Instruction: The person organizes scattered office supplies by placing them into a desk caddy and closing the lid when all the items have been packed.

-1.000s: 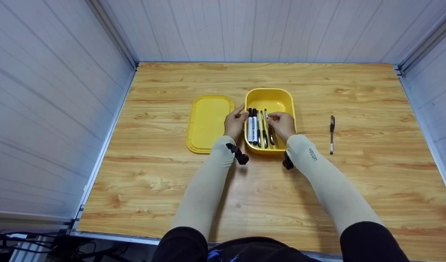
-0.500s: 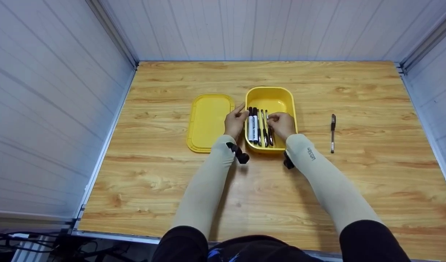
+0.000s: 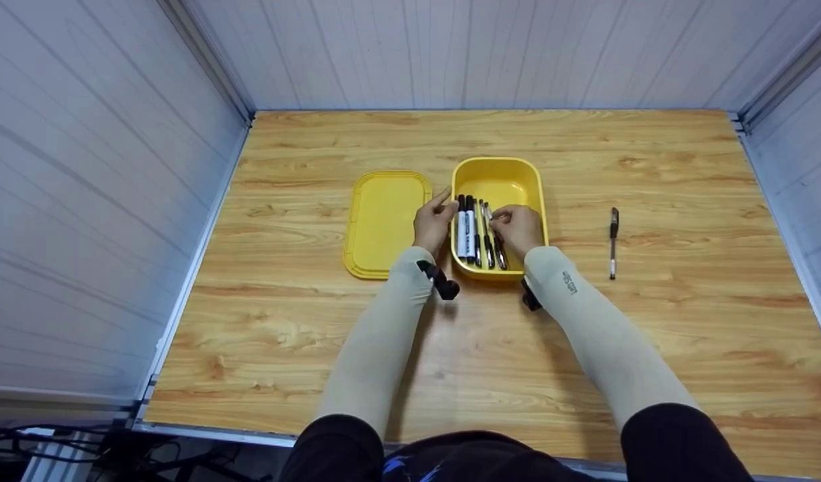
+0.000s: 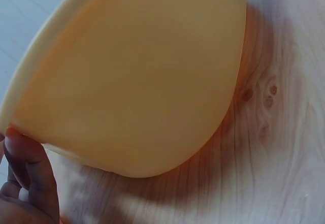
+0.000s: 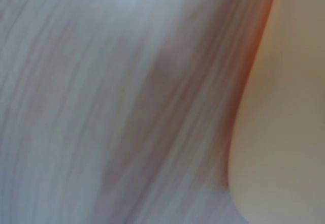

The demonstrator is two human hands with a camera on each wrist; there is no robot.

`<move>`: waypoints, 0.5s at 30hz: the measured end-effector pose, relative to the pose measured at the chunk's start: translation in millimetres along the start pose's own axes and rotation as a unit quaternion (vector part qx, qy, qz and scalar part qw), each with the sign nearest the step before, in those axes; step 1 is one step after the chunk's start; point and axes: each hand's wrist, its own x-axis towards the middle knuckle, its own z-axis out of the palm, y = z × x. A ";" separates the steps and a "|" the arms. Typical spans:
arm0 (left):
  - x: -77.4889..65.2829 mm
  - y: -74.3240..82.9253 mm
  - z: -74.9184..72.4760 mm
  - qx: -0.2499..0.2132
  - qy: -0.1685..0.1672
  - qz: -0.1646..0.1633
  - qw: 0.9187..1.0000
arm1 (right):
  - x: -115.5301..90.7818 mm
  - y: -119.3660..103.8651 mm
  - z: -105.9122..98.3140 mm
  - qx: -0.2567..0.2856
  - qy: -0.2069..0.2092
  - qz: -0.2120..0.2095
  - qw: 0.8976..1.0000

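A yellow plastic box (image 3: 492, 175) stands without its lid at mid-table. Two white markers with black caps (image 3: 465, 234) lie side by side along its left wall, and other black-and-clear pens (image 3: 488, 249) lie to their right. My left hand (image 3: 431, 224) holds the box's left rim, thumb over the edge; the left wrist view shows fingertips (image 4: 25, 145) at the rim. Inside the box, my right hand (image 3: 519, 227) pinches the rightmost gel pen (image 3: 500, 254), which slants with its upper end leftward. The right wrist view shows the box's outer wall (image 5: 284, 117), not the hand.
Left of the box a yellow lid (image 3: 387, 224) lies flat, close to the left hand. One black-capped gel pen (image 3: 613, 241) lies on the wooden table (image 3: 691, 301) to the right. Pale panel walls (image 3: 464, 53) enclose the back and sides.
The pen at my right fingers has tilted a little, its upper end shifting left toward the neighbouring pen. My left hand has stayed at the rim.
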 end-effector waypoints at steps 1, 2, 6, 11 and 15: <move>-0.1 0.2 -0.1 0.000 0.001 -0.001 1.000 | 0.3 -0.1 0.2 0.011 -0.004 0.005 1.000; -0.2 0.4 0.0 0.001 0.002 -0.001 1.000 | 0.4 -0.2 0.3 0.021 -0.007 0.011 1.000; -0.1 0.3 -0.1 0.007 0.003 -0.002 1.000 | 0.3 -0.9 0.3 0.057 -0.020 0.026 0.998; 0.1 0.4 -0.1 0.010 0.000 -0.002 1.000 | 0.1 -1.2 0.4 0.064 -0.024 0.036 0.997; 0.2 0.3 0.4 0.008 -0.002 -0.005 1.000 | 0.9 -0.2 0.7 0.035 -0.029 0.029 0.999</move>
